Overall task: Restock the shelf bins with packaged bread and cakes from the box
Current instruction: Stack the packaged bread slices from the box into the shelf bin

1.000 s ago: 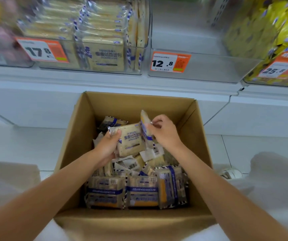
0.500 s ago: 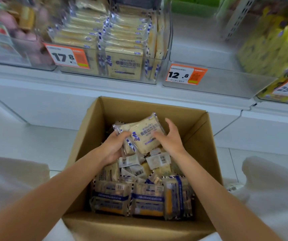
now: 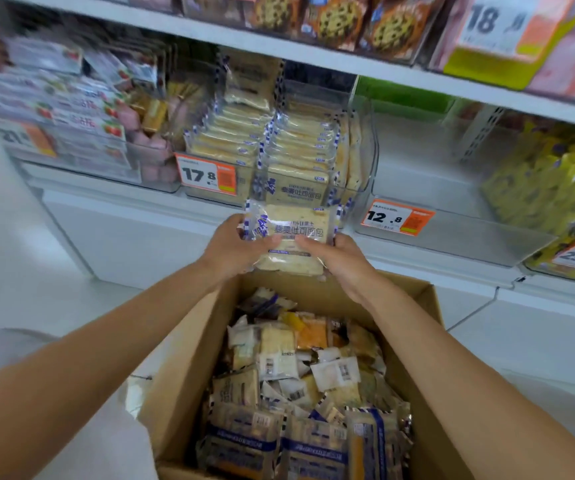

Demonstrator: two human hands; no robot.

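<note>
**Bread packet** point(image 3: 291, 237): clear wrap, blue trim, pale slices. I see it held upright, face toward me, above the far wall of the cardboard box point(image 3: 189, 358) and not touching it.

**Left hand** point(image 3: 236, 251): clamped on the packet's left side, thumb across the front.

**Right hand** point(image 3: 339, 261): clamped on the packet's right side, thumb on the front. The two thumbs nearly meet.

**Loose packets** point(image 3: 296, 382): inside the box, jumbled in the middle, with a row standing on edge along the near wall.

**Bread bin** point(image 3: 365, 150): beyond the box, straight behind the held packet. It is clear-walled and stacked with matching packets, and I read 17.8 on its orange price tag point(image 3: 206, 174).

**Second bin** point(image 3: 469, 237): beyond the box, to the right, tagged 12.8.

**Yellow packets** point(image 3: 556, 188): farther right of the box, blurred.
</note>
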